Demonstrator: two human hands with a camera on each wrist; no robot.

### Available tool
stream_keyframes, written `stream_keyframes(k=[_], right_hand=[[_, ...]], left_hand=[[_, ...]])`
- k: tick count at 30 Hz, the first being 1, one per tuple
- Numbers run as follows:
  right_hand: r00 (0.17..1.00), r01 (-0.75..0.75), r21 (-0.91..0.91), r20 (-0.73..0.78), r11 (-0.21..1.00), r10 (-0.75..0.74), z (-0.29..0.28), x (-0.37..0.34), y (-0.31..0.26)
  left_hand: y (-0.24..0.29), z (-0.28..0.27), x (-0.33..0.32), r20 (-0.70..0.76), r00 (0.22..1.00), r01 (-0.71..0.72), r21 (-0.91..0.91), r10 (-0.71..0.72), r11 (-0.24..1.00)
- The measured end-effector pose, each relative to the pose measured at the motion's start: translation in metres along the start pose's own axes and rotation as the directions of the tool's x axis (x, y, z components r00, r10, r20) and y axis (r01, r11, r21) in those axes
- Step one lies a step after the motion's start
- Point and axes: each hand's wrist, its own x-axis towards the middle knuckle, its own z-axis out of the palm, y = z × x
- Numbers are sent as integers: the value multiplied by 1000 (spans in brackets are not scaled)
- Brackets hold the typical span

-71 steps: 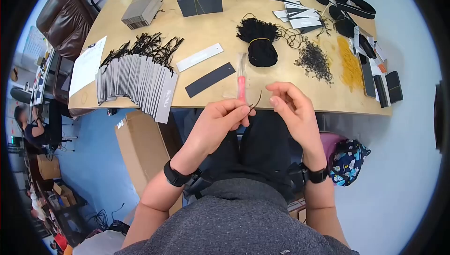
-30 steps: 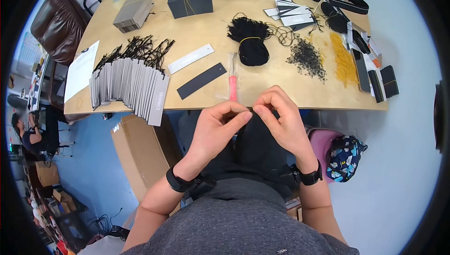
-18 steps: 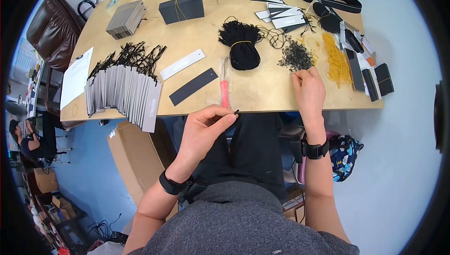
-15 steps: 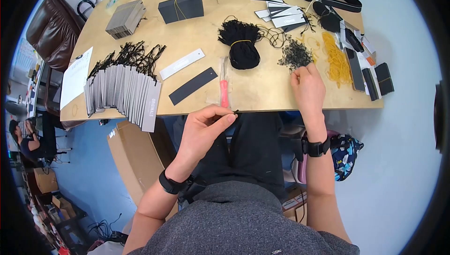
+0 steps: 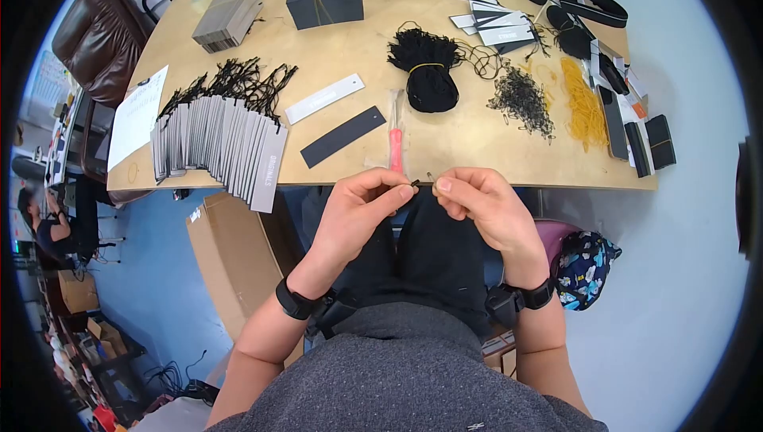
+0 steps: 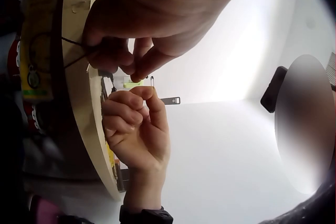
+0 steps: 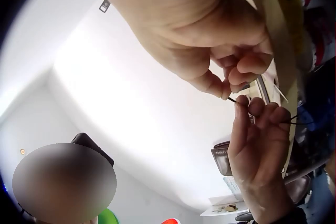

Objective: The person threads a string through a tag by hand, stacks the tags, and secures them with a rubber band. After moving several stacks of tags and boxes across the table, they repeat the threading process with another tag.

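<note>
Thumb and forefinger of the left hand (image 5: pixel 358 213) pinch the dark end of a thin, soft black cord (image 5: pixel 415 183), whose slack shows beyond the curled fingers in the left wrist view. The right hand (image 5: pixel 489 205) pinches a slim wire safety pin (image 5: pixel 430 178) in its fingertips, held up close to the cord end; whether the two touch cannot be told. Both lie at the near edge of the surface (image 5: pixel 469 150), smooth pale wood. Just past the left fingertips, a pink-handled tool (image 5: pixel 396 150) lies lengthwise, the hand close against its near end. Behind it sits a tasselled black cord bundle (image 5: pixel 433 90) cinched by a yellow band; rightward are a tangled heap of dark pins (image 5: pixel 520 102) and limp yellow rubber bands (image 5: pixel 584 106). Leftward, stiff grey tags (image 5: pixel 218 142) fan out, overhanging the edge, their strings in a snarl. By count: one pin and one cord in hand, one tool, one loose white tag (image 5: pixel 324 99), one loose black tag (image 5: pixel 342 137); the fanned tags and heaped pins overlap too much to number.
</note>
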Motion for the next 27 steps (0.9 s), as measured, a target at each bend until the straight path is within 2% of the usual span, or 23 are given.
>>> stream_keyframes(k=[2,5,9,12,14,15,16,17,18,20,21,23,25,27], right_hand=[[996,-55,86,71,995,49,3,3,2],[992,-69,106,117,992,56,4,8,5],[991,-78,106,113,991,66,5,9,8],[989,-74,42,130,996,68,6,6,9],[995,57,-309,-60,949,-79,11,-1,7],[995,57,-309,-58,949,-79,15,-3,1],[942,255,-488,-72,835,-329,20,-6,-7],[830,405,-647,-36,646,-557,22,-8,-10],[830,405,-647,-36,646,-557,21,-7,-9],[722,537,-718,120,442,-681,17,-2,-6],[722,537,-719,119,442,-682,15,-1,-5],[703,561,-750,209,350,-680,13,0,-3],[683,569,-758,220,319,-697,16,-1,-6],[665,573,-766,228,290,-711,19,-1,-9]], left_hand=[[0,-1,-1,15,1000,10,-4,-10,1000],[2,-3,-2,37,999,26,-7,-26,1000],[2,-3,-3,65,998,27,-8,-26,1000],[0,-4,-2,70,997,32,-17,-31,999],[1,-4,-2,67,997,37,-16,-36,999],[2,-5,-2,64,997,43,-14,-42,999],[3,-4,-2,61,997,43,-15,-42,999],[4,-3,-2,58,997,50,-7,-50,999],[4,-3,-2,55,997,57,1,-57,998],[4,-1,-2,64,997,47,-9,-46,999],[4,-1,-2,73,997,37,-20,-36,999],[4,-2,-2,86,996,35,-12,-34,999],[4,-3,-3,95,995,32,-4,-32,999],[4,-4,-3,53,992,117,-128,-111,985]])
